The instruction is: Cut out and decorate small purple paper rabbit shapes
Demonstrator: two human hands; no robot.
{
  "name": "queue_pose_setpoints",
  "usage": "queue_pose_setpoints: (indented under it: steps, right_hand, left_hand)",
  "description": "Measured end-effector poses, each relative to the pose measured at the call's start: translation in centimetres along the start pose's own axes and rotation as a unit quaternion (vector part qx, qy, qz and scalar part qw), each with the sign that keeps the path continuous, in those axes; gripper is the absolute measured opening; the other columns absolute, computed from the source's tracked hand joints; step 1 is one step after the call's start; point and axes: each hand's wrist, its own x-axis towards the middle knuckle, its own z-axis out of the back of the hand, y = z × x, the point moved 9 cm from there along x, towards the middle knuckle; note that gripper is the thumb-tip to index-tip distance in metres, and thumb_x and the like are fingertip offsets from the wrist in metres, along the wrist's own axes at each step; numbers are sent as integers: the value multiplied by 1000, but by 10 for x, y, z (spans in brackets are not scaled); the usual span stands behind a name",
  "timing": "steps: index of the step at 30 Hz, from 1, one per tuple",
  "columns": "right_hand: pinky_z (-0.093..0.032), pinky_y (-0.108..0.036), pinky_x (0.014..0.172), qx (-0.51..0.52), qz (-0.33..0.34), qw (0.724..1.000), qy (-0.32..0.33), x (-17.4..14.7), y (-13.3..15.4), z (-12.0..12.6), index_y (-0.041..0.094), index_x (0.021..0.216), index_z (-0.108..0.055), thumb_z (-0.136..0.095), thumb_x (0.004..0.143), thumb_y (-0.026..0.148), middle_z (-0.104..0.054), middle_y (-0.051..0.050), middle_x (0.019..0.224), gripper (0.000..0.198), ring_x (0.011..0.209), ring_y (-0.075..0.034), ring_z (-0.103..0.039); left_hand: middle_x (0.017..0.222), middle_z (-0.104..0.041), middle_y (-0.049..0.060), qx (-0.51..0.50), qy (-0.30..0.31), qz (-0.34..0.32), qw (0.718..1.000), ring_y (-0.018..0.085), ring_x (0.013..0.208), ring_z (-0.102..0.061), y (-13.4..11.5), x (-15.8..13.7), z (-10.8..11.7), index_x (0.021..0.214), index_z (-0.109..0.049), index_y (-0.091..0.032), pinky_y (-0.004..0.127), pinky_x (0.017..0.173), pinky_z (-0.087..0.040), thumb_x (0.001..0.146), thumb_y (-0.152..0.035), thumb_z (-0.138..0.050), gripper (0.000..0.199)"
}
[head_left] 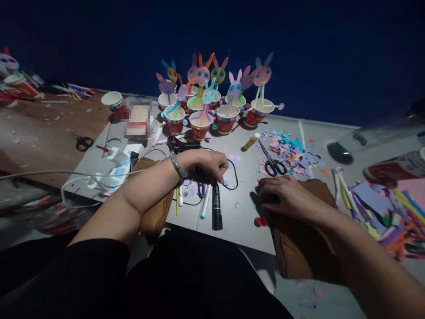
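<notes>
My left hand [212, 165] is over the middle of the white table, wearing a bracelet on the wrist. Its fingers are curled closed, and whatever may be between them is hidden. Just below it lie a black marker [216, 208], a white pen with a blue end [206, 201] and purple-handled scissors [201, 189]. Behind the wrist is a black glue gun [182, 144] with its cable. My right hand [282, 195] rests by a brown padded cloth [305, 248], fingers loosely bent, thumb apart, nothing seen in them. Near its fingertips is a small red round piece [260, 222].
Paper cups [201, 126] with paper animal heads stand along the back. Black scissors [275, 167] and a glue stick [250, 142] lie by paper scraps [288, 153]. A white power strip [121, 170] with cables sits left; coloured strips [395, 221] are heaped right.
</notes>
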Motion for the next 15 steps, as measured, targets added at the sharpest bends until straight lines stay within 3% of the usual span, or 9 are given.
queue_pose_setpoints:
  steps: [3,8,11,15]
  right_hand:
    - [-32,-39,80,-62,9,998,-17,-2,8,-6,22,84,-69,-64,83,28,-70,-8,95,8,97,-27,-60]
    - [-30,-40,80,-99,19,994,-32,2,15,-15,19,69,-63,-53,89,21,-68,-8,80,22,89,-25,-58]
    - [-30,-40,80,-69,16,997,-25,5,13,-12,19,70,-62,-47,92,22,-68,-8,80,27,87,-24,-57]
    - [-35,-38,80,51,16,998,-23,12,15,5,21,79,-62,-44,96,35,-67,-6,79,28,79,-22,-57]
  left_hand:
    - [52,-55,-1,31,-25,3,999,8,47,-46,-5,0,4,61,-53,-16,25,50,-30,67,-30,-72,24]
    - [61,-58,-2,46,-69,-16,996,7,54,-48,-11,3,11,71,-59,-15,24,55,-34,61,-10,-67,13]
    - [59,-56,-1,20,-95,-18,995,7,52,-48,-14,0,12,70,-60,-14,24,53,-33,68,-18,-67,8]
    - [53,-51,-1,-42,-99,-30,994,6,48,-44,-15,1,6,66,-57,-14,23,49,-32,75,-34,-69,25]
